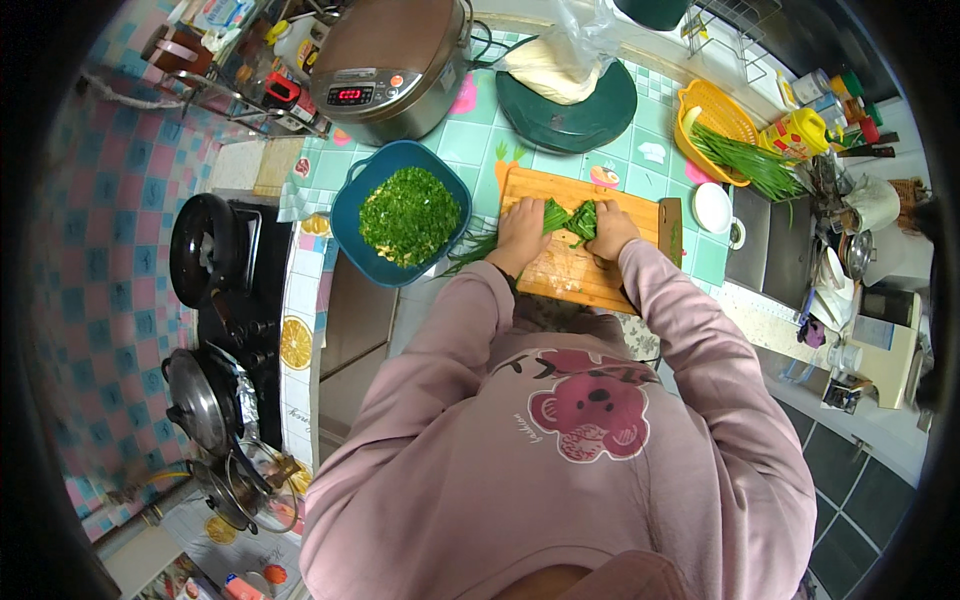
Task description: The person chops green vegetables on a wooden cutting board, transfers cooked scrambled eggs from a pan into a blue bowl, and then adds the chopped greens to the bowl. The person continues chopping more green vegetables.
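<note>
A bundle of long green chives (555, 215) lies across the wooden cutting board (560, 272), its long ends trailing left past the board's edge. My left hand (522, 236) is closed over the bundle and presses it to the board. Close beside it, my right hand (612, 232) has its fingers curled round a clump of cut chives (580, 220). No knife shows in either hand. Left of the board stands a blue basin (345, 225) full of finely chopped greens (410, 212), with yellowish bits at its lower edge.
A rice cooker (390, 70) and a dark green plate (570, 125) with pale dough under plastic stand behind. To the right are a yellow basket (715, 105) with more chives, a white bowl (712, 207) and the sink (765, 245). The stove (255, 300) holds pans at left.
</note>
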A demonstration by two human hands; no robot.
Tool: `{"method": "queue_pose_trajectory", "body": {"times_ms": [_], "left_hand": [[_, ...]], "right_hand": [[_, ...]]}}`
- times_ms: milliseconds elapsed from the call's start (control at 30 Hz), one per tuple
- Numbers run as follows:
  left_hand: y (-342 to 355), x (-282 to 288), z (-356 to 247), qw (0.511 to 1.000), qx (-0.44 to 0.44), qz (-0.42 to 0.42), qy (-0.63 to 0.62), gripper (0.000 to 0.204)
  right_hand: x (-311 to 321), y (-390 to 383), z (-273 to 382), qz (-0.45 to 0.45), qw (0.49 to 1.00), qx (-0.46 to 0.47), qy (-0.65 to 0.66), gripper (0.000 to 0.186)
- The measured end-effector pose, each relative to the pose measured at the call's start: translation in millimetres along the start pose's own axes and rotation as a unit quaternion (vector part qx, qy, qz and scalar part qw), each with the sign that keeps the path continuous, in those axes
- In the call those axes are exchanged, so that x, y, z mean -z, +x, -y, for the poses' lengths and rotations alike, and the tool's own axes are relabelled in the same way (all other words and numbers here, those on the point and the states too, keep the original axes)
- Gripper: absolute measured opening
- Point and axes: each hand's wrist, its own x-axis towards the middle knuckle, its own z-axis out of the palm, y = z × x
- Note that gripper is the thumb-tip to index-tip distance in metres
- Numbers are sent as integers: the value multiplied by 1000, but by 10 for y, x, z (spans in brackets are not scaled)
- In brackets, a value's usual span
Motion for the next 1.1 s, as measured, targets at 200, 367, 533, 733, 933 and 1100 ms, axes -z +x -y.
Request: {"method": "queue_pose_trajectory", "body": {"times_ms": [200,367,533,733,933,1100], "left_hand": [[314,-17,-110,994,53,45,-88,68],[545,154,-146,919,126,242,-285,88],[425,201,-353,938,131,238,-215,113],[265,80,-686,964,180,180,-74,135],[162,-5,-786,987,129,99,-4,122],[137,-31,-817,990,94,85,54,112]], "right_hand": [[-261,-105,295,-54,956,-229,178,90],[-571,60,259,-35,936,-218,273,98],[-641,78,168,-8,805,-91,587,82],[-394,-352,45,91,610,-86,782,74],[-319,-556,-200,73,620,-34,781,51],[-388,-775,-564,-69,801,-133,580,48]]}}
